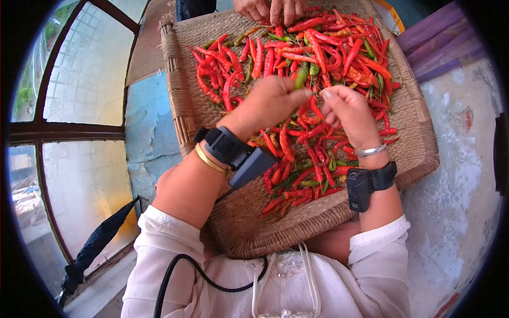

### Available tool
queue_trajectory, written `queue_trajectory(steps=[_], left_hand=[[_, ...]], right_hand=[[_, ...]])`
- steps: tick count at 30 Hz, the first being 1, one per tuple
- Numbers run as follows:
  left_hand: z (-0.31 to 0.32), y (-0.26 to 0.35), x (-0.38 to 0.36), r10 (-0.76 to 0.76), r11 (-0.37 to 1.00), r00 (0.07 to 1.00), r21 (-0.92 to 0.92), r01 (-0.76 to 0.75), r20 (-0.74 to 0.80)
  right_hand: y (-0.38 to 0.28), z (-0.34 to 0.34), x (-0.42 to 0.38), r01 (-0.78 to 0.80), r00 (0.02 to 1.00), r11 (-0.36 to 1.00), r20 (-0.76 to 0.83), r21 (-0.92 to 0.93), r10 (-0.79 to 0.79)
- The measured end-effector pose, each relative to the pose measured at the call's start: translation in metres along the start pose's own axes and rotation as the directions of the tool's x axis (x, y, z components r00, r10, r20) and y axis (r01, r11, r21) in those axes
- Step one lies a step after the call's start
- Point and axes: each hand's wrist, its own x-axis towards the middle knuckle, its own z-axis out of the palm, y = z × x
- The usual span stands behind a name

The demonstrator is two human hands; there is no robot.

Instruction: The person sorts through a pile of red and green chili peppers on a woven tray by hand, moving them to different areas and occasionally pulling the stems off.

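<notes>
My left hand [273, 100] is closed around a green chili pepper [301, 77], whose blurred body sticks up past the thumb. Close beside it, the thumb and fingertips of my right hand [347, 114] pinch at what looks like a thin stem between the two hands. Both hands are over a woven basket tray [265, 241] that rests against my lap. Long chili peppers [286, 140], mostly red with some green, are spread across it in a loose heap. My hands hide part of the heap.
At the tray's far edge another person's hands [273, 10] touch the peppers. A window [87, 69] and a folded dark umbrella [98, 241] are on the left. A worn, pale wall [456, 175] lies to the right, with purple cloth [442, 40] above. A black cable [180, 257] crosses my lap.
</notes>
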Motion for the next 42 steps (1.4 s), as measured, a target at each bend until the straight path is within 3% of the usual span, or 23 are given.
queue_trajectory(steps=[2,3,5,6,7,9,10,13,15,16,18,23,26,31,33,35,36,37,38,39,40,41,42], left_hand=[[-0.012,0.008,-0.001,-0.113,0.988,0.985,-0.116,0.099,-0.128],[-0.016,0.006,0.001,-0.114,0.989,0.985,-0.114,0.100,-0.128],[-0.023,0.001,0.008,-0.134,0.970,0.955,-0.232,0.072,-0.263],[-0.025,0.007,0.006,-0.108,0.947,0.950,-0.320,0.009,-0.293],[-0.027,0.008,0.006,-0.108,0.947,0.950,-0.322,0.009,-0.293],[-0.033,0.008,0.008,-0.144,0.965,0.954,-0.250,0.077,-0.263],[-0.033,0.010,0.008,-0.144,0.965,0.954,-0.249,0.077,-0.262],[-0.030,0.014,0.005,-0.150,0.955,0.968,-0.284,0.089,-0.200],[-0.031,0.014,0.002,-0.134,0.920,0.991,-0.374,0.119,-0.014],[-0.032,0.016,0.000,-0.134,0.920,0.991,-0.373,0.120,-0.012],[-0.035,0.023,-0.005,-0.072,0.968,0.964,-0.214,0.129,0.255],[-0.044,0.022,-0.004,-0.128,0.984,0.983,-0.104,0.142,0.135],[-0.049,0.019,-0.004,-0.107,0.987,0.993,-0.127,0.099,-0.053],[-0.053,0.029,-0.013,0.020,0.962,0.992,-0.272,0.014,0.122],[-0.051,0.032,-0.015,0.040,0.953,0.984,-0.301,0.014,0.173],[-0.049,0.035,-0.014,0.007,0.923,0.999,-0.384,0.007,0.034],[-0.046,0.027,-0.007,-0.014,0.915,0.987,-0.400,-0.051,-0.158],[-0.046,0.019,-0.002,-0.013,0.915,0.987,-0.400,-0.052,-0.159],[-0.048,0.011,0.003,-0.054,0.986,0.976,-0.166,0.018,-0.213],[-0.047,0.005,0.006,-0.080,0.992,0.958,0.073,0.103,-0.274],[-0.044,-0.001,0.007,0.032,0.941,0.949,0.329,0.077,-0.314],[-0.039,-0.009,0.007,0.031,0.941,0.949,0.328,0.078,-0.314],[-0.032,-0.006,0.002,0.104,0.916,0.983,0.399,-0.035,-0.152]], right_hand=[[0.016,0.000,0.007,0.110,0.993,0.956,-0.008,-0.273,-0.117],[0.018,0.002,0.006,0.110,0.993,0.956,-0.008,-0.271,-0.117],[0.020,0.011,0.001,0.335,0.942,0.697,0.212,-0.634,-0.259],[0.014,0.016,-0.003,0.362,0.932,0.616,0.292,-0.699,-0.217],[0.017,0.018,-0.005,0.362,0.932,0.616,0.293,-0.700,-0.216],[0.026,0.021,-0.007,0.412,0.909,0.333,0.362,-0.848,-0.205],[0.028,0.021,-0.008,0.425,0.904,0.276,0.390,-0.862,-0.174],[0.024,0.020,-0.010,0.394,0.919,0.187,0.384,-0.900,-0.088],[0.026,0.019,-0.009,0.397,0.918,0.156,0.390,-0.904,-0.072],[0.027,0.019,-0.010,0.403,0.915,0.124,0.399,-0.907,-0.055],[0.025,0.018,-0.012,0.413,0.911,0.159,0.405,-0.897,-0.083],[0.019,0.014,-0.013,0.402,0.914,0.236,0.372,-0.885,-0.161],[0.020,0.011,-0.011,0.384,0.921,0.260,0.348,-0.886,-0.174],[0.000,0.012,-0.016,0.334,0.942,0.323,0.323,-0.885,-0.089],[0.007,0.007,-0.014,0.393,0.919,0.374,0.356,-0.840,-0.167],[0.006,0.004,-0.013,0.452,0.891,0.417,0.380,-0.788,-0.248],[-0.001,0.003,-0.014,0.403,0.914,0.548,0.350,-0.733,-0.203],[-0.006,0.002,-0.014,0.341,0.933,0.667,0.326,-0.663,-0.153],[-0.008,0.001,-0.014,0.341,0.933,0.667,0.326,-0.663,-0.154],[-0.009,-0.001,-0.012,0.267,0.955,0.785,0.264,-0.559,-0.136],[-0.010,-0.002,-0.011,0.189,0.973,0.881,0.206,-0.435,-0.107],[-0.010,-0.002,-0.009,0.188,0.973,0.880,0.207,-0.435,-0.106],[-0.010,-0.001,-0.007,0.140,0.984,0.965,0.136,-0.221,-0.112]])
